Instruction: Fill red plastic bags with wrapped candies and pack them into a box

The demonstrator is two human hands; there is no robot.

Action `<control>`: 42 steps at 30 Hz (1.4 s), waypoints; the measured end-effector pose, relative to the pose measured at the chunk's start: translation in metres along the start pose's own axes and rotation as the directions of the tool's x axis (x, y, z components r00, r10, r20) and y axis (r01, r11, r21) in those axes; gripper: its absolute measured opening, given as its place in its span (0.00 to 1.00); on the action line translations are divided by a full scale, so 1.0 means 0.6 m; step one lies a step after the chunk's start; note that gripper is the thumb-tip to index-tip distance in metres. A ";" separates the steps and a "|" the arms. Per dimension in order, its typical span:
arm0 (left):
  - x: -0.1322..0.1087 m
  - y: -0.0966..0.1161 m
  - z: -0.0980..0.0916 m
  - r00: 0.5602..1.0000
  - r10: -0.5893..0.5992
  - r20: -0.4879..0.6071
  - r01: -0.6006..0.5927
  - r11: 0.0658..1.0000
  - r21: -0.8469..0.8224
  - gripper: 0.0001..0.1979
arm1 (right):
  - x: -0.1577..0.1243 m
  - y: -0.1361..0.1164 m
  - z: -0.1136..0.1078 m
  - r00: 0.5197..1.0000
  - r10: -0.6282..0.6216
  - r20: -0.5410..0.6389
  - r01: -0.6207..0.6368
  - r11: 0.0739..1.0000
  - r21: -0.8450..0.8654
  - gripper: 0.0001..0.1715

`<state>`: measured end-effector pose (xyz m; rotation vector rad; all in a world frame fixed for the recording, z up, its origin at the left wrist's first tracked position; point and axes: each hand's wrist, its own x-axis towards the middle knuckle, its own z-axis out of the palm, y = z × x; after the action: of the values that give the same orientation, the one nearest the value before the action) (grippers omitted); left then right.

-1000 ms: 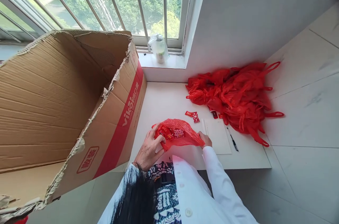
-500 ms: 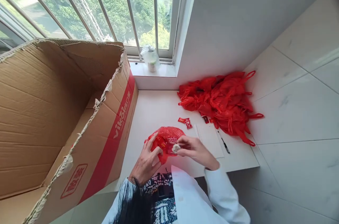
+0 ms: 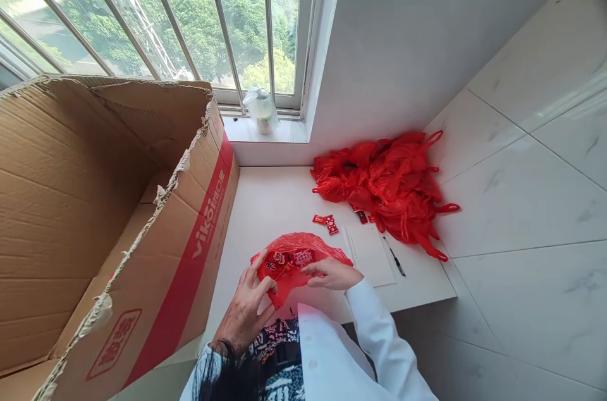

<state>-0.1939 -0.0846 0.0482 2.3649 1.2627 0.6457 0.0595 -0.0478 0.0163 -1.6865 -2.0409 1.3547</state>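
A red plastic bag [image 3: 301,241] lies open near the table's front edge, with several small red packets [image 3: 284,262] inside. My left hand [image 3: 245,300] grips the bag's left rim between its thumb and fingers. Inside the bag's mouth, at its right side, is my right hand [image 3: 329,274], fingers apart and nothing visible in them. Two small red packets [image 3: 327,222] rest on the table just behind the bag.
On the left stands a big open cardboard box [image 3: 190,230]. Red plastic bags [image 3: 389,183] are heaped at the back right, near a notebook [image 3: 370,255] and a pen [image 3: 396,259]. A wrapped cup [image 3: 262,113] sits on the windowsill.
The small round, pale item in a clear wrapper has left my right hand's fingers, which have spread. The bag's mouth is wider and more packets show. The view has shifted slightly.
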 end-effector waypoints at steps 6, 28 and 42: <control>0.014 0.008 0.004 1.000 -0.010 0.019 0.011 1.000 -0.012 0.09 | -0.030 0.126 -0.121 0.981 0.122 -0.149 -0.083 0.965 0.248 0.22; 0.085 -0.018 0.042 0.994 -0.101 0.049 0.101 0.995 0.001 0.06 | 0.233 0.215 -0.025 0.748 0.361 -0.556 -0.467 0.883 -0.055 0.28; 0.072 -0.005 0.036 0.992 -0.121 0.044 0.121 0.993 0.013 0.07 | 0.119 0.368 -0.150 0.544 0.507 -0.668 -0.670 0.742 0.018 0.19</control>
<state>-0.1623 -0.0489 0.0381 2.2769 1.3809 0.5469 0.2451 0.0487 -0.1183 -2.6475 -1.2872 0.4497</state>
